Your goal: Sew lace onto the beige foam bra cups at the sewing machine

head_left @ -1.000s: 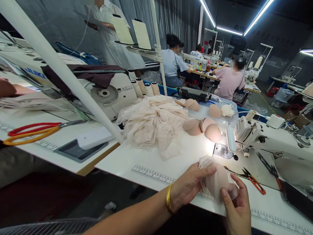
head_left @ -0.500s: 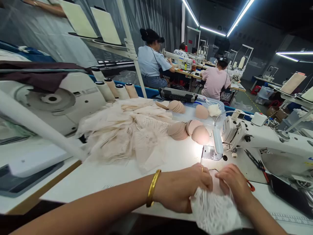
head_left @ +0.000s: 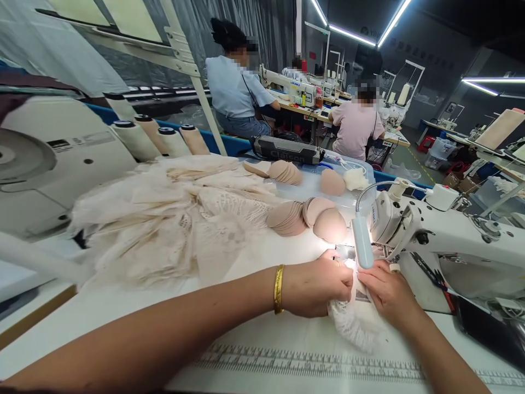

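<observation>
My left hand (head_left: 318,284), with a gold bangle on its wrist, presses a piece of white lace and a beige pad (head_left: 356,320) flat on the sewing table (head_left: 246,328), fingers closed on its edge. Across from it, my right hand (head_left: 388,293) grips the same piece on its right side. Both hands lie just in front of the needle area of the white sewing machine (head_left: 443,246), under its bright lamp (head_left: 363,249).
A heap of cream lace (head_left: 172,219) covers the table to the left. Stacks of beige foam cups (head_left: 307,216) lie behind my hands. Thread cones (head_left: 164,139) and another machine (head_left: 49,158) stand at the left. Snips (head_left: 430,271) lie at the right. Other people sew behind.
Both hands carried the lace and pad from in front of me forward onto the table, up to the machine's needle. The view swung right and closer.
</observation>
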`<state>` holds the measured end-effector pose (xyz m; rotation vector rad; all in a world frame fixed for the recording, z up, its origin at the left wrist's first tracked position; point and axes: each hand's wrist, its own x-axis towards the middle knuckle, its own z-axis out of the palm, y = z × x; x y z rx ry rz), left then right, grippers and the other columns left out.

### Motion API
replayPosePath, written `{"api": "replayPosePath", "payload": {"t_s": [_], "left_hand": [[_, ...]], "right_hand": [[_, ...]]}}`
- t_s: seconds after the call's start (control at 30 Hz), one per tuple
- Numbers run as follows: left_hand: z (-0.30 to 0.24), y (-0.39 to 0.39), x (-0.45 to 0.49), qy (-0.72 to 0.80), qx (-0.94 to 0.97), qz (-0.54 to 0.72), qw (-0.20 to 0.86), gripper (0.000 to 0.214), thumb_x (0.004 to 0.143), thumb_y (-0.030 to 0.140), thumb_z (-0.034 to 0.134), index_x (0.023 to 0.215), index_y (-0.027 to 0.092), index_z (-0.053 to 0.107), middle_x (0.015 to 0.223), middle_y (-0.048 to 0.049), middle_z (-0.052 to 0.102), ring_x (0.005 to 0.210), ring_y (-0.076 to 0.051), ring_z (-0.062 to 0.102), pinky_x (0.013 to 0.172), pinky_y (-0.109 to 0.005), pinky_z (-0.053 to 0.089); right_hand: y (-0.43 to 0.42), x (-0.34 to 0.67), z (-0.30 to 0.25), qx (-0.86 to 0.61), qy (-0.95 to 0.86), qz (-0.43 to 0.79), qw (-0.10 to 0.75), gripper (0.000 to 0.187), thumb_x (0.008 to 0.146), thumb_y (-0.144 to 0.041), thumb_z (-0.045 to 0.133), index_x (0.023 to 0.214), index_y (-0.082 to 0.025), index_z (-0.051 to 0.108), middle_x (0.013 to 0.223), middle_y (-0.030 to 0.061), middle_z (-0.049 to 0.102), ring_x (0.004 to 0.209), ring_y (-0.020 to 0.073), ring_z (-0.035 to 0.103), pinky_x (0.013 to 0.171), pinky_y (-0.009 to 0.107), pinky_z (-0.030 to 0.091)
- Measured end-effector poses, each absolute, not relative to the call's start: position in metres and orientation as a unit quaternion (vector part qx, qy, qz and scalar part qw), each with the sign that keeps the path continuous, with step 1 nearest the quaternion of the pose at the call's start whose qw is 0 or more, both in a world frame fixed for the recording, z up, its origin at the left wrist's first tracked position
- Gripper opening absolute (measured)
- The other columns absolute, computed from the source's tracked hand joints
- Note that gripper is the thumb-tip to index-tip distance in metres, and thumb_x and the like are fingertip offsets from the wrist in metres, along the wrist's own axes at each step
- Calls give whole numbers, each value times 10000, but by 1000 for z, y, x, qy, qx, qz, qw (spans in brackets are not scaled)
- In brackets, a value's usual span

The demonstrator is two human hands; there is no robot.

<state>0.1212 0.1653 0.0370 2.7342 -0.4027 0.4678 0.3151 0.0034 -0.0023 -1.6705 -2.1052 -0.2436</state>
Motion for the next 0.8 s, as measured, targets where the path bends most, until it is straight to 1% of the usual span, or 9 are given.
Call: {"api": "replayPosePath", "payload": {"t_s": [0.1,0.17,0.27,0.37,0.53,0.7,0.8], "left_hand": [[36,167,122,-175,967,107,151,118,801,112,686,756,217,658,930,3,699,778,-169,604,890,-383,355],[35,168,124,-167,968,110,155,120,821,124,682,745,207,644,963,3,706,803,-173,611,905,-391,348],[33,169,126,-167,966,124,155,123,819,133,692,736,200,631,979,1,718,853,-193,626,909,-400,346],[31,170,127,-171,965,130,152,123,812,137,698,731,201,632,970,3,726,846,-197,629,895,-406,349],[31,172,128,-172,963,136,155,119,814,137,689,731,200,630,978,-5,733,827,-186,626,877,-399,359],[28,175,130,-184,959,131,171,104,802,125,700,759,200,641,1009,12,732,849,-188,636,864,-410,341],[27,175,130,-184,959,129,173,98,800,126,697,762,202,647,1019,13,733,842,-191,633,880,-421,339]], "right_hand": [[6,316,-5,-612,-751,-98,226,338,924,-18,456,1066,-218,689,958,45,733,973,218,598,801,315,486],[6,317,-7,-623,-744,-103,217,336,918,-11,450,1050,-219,679,936,47,718,973,218,598,801,309,480],[4,318,-10,-643,-733,-93,201,329,916,-19,447,1040,-230,668,987,50,713,985,222,600,774,304,472],[3,319,-11,-654,-726,-81,197,334,915,-17,440,1034,-239,661,1028,47,712,1007,226,599,747,301,462],[2,317,-11,-654,-725,-83,197,349,912,1,427,1029,-234,656,1003,45,705,1003,229,595,728,297,444],[1,315,-11,-657,-723,-81,198,350,910,9,433,1051,-227,649,996,39,701,1008,239,577,734,302,433],[0,315,-12,-662,-720,-75,195,347,905,8,434,1037,-229,650,1007,36,700,1022,235,572,741,303,435]]}}
